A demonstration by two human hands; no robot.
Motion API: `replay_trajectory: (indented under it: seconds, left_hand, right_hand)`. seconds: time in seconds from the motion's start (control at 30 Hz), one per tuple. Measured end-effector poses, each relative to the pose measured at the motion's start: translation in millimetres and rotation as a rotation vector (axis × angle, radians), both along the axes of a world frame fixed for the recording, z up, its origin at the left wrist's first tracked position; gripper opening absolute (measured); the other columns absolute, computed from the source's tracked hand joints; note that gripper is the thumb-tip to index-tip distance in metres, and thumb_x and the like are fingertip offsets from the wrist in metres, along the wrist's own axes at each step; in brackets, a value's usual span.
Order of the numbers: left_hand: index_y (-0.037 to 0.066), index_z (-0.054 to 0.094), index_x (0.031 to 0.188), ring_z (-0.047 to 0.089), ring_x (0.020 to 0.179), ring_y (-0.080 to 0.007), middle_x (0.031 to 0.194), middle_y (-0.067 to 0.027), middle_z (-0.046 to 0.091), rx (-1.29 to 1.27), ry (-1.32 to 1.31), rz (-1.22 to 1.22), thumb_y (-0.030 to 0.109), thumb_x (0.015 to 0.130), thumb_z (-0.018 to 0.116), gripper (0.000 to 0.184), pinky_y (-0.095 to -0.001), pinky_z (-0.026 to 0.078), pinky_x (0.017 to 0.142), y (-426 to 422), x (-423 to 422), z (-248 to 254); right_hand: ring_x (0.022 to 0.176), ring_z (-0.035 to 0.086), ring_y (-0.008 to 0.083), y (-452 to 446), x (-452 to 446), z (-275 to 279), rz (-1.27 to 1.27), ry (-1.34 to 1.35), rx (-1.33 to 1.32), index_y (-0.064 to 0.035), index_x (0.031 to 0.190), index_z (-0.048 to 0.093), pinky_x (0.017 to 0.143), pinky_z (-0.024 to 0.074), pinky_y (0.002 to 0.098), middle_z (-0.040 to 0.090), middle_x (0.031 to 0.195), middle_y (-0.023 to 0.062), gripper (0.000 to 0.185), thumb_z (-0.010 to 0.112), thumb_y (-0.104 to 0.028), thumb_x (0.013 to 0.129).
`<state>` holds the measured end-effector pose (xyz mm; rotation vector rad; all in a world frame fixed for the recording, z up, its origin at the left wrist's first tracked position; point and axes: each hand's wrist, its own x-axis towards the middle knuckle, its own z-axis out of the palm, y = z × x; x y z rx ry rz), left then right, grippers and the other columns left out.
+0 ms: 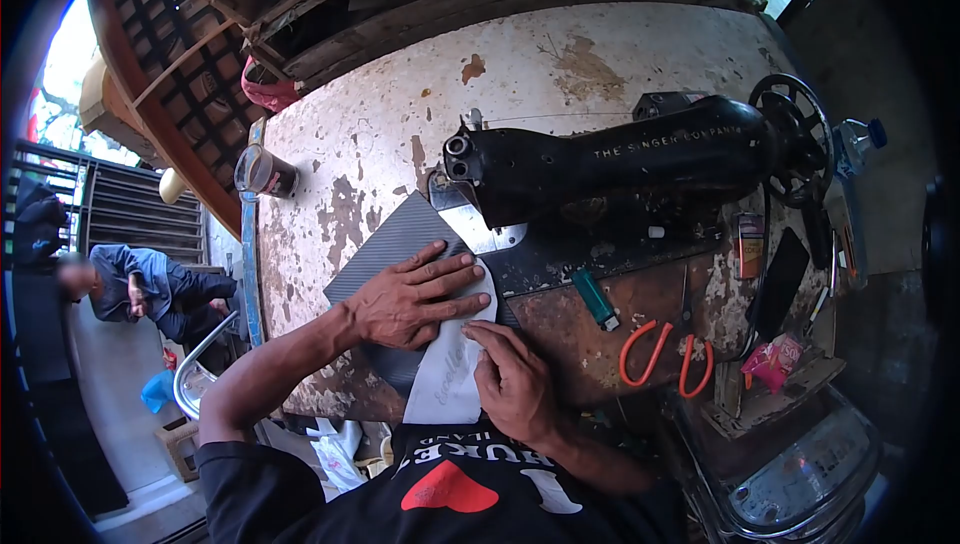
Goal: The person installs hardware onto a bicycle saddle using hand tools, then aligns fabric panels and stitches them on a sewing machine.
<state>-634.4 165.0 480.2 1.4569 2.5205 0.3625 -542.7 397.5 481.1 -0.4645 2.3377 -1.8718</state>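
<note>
My left hand (pixel 415 299) lies flat with fingers apart, pressing a white strip-shaped piece (pixel 447 389) onto a dark ribbed sheet (pixel 385 249). Faint handwriting runs along the white piece, whose far end is rounded. My right hand (pixel 515 379) is closed at the right edge of the white piece, its fingers curled and the index fingertip touching it. Anything inside those fingers is hidden. Just beyond both hands stands a black sewing machine (pixel 620 159), with the sheet's far corner close to its metal plate (pixel 480 229).
Right of my hands lie a green lighter (pixel 595 299), orange-handled scissors (pixel 645 354) and a pink packet (pixel 772 362). A cup of dark liquid (pixel 267 172) stands at the worn table's (pixel 340 114) left edge. Another person (pixel 160 284) sits off to the left.
</note>
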Motion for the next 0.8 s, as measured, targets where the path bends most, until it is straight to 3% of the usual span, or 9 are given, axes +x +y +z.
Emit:
replay_trajectory:
  seconds: [0.2,0.4,0.8]
  left_hand:
    - [0.025,0.052,0.147,0.032,0.151,-0.0283,0.158,-0.0098,0.042,-0.017,0.004,0.003,0.014,0.071,0.056,0.077,-0.0524,0.019,0.127,1.8,0.7,1.3]
    - [0.025,0.050,0.149,0.031,0.152,-0.0283,0.160,-0.0094,0.040,0.017,-0.016,0.024,0.013,0.071,0.055,0.079,-0.0532,0.017,0.127,1.6,0.6,-1.2]
    - [0.023,0.051,0.149,0.038,0.147,-0.0315,0.157,-0.0131,0.042,0.081,0.057,0.041,0.014,0.067,0.056,0.082,-0.0545,0.019,0.126,7.0,-39.5,-8.8]
  right_hand:
    - [0.107,0.066,0.0378,-2.2,-1.4,5.9,-0.063,0.015,0.065,0.0033,0.124,0.059,0.092,0.0538,0.0424,0.064,0.117,0.0208,0.033,0.056,0.005,0.091]
    - [0.106,0.065,0.0385,0.7,-9.0,3.3,-0.029,0.004,0.096,0.0058,0.124,0.057,0.091,0.0539,0.0426,0.064,0.114,0.0222,0.034,0.060,0.001,0.090]
    - [0.110,0.063,0.0400,9.0,-35.1,9.5,-0.027,0.080,0.205,0.0057,0.124,0.058,0.093,0.0532,0.0430,0.060,0.122,0.0223,0.033,0.062,-0.003,0.092]
